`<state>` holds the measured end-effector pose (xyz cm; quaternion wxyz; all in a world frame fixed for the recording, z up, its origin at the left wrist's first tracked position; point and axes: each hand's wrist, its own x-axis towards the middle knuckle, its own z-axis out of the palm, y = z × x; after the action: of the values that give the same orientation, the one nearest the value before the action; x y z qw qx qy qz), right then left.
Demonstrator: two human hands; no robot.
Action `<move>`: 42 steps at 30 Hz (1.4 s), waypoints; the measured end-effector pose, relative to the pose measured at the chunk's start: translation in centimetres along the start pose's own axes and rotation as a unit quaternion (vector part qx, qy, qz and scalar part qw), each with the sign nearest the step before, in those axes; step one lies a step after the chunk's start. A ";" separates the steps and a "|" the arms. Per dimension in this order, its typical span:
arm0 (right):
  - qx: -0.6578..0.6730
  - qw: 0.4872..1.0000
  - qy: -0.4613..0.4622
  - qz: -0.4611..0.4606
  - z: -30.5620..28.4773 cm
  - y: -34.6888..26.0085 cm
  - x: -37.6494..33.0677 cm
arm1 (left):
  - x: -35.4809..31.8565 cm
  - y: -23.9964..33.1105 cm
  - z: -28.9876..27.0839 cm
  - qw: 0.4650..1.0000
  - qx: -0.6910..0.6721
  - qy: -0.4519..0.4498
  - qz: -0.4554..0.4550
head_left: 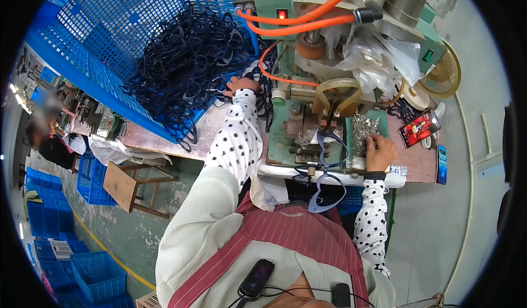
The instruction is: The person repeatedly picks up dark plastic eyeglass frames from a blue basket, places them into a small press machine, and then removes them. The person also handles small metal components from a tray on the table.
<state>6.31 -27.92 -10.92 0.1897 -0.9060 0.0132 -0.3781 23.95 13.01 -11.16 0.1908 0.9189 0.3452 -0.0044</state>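
Observation:
My left hand is at the near right edge of a heap of dark blue eyeglass frames, its fingers closed on a frame there. The heap spills from a tipped blue plastic basket. My right hand is over a green tray of small silvery metal parts. Its fingertips are pinched together, and what they hold, if anything, is hidden. Between my hands, a blue eyeglass frame sits upright at the front of a green bench machine, its lower rim hanging past the table edge.
Orange hoses cross the machine, with plastic bags beside them. To the right are a phone with a red screen and a small fan. A wooden stool and blue crates stand at left; another person sits farther off.

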 end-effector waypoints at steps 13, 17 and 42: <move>0.360 0.913 -0.112 0.154 -4.1 -7.7 2.9 | -9.2 -10.5 -4.3 0.873 -0.115 0.269 0.390; 0.422 0.891 -0.156 0.054 -6.4 -12.1 3.8 | -13.5 -9.1 -6.4 0.874 -0.224 0.270 0.336; 0.203 0.955 -0.121 0.178 -0.3 3.6 0.6 | -26.5 -1.8 -6.6 0.499 -0.287 0.054 0.816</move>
<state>6.97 -31.48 -11.63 0.4344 -0.8701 0.0741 -0.2205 1.83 -0.14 -1.92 0.3442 0.6854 -0.5661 0.3023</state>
